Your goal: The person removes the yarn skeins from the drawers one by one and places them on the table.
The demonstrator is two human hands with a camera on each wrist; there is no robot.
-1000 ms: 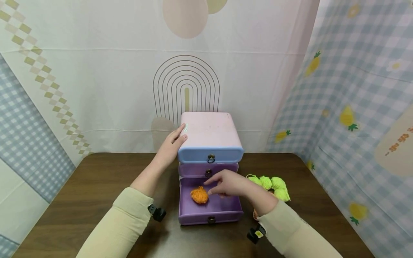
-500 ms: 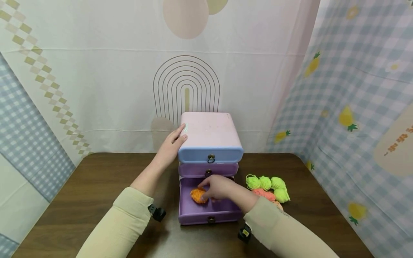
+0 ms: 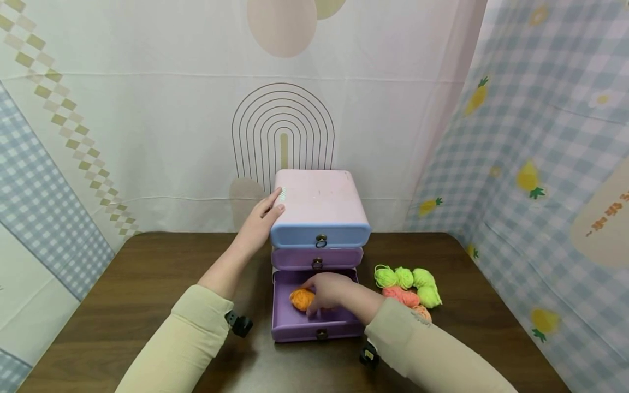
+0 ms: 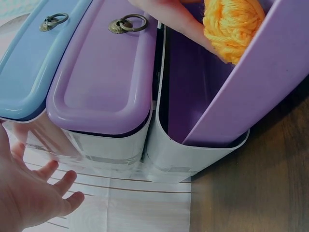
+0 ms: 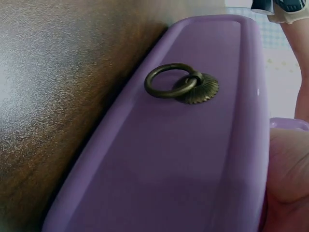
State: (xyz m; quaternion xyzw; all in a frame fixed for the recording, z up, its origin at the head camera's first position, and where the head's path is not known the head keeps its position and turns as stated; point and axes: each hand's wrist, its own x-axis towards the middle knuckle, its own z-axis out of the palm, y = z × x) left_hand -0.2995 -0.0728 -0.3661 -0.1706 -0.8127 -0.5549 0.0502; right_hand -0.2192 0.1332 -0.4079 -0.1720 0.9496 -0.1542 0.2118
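Observation:
In the head view, a small orange ball of yarn [image 3: 301, 299] lies in the pulled-out bottom purple drawer [image 3: 295, 333]. My right hand [image 3: 330, 290] reaches into that drawer from the right, thumb and index finger curved about the yarn's right side. The other fingers are hidden there; in the left wrist view one finger runs behind the yarn [image 4: 231, 29]. My left hand [image 3: 255, 226] rests against the left side of the pink-topped drawer cabinet [image 3: 319, 196], fingers spread. The right wrist view shows mainly the purple drawer front with its ring pull [image 5: 171, 82].
Above the pulled-out drawer sit a blue drawer front [image 3: 295, 236] and another purple one [image 3: 295, 258], both pushed in. Right of the cabinet, yellow-green yarn balls [image 3: 425, 286], coral yarn [image 3: 400, 296] and peach yarn [image 3: 422, 313] lie on the dark wooden table [image 3: 486, 327].
My right hand has moved left and slightly down, from pointing beside the orange yarn to curving about it. Its arm now uncovers the coral and peach yarn. The left hand stays put.

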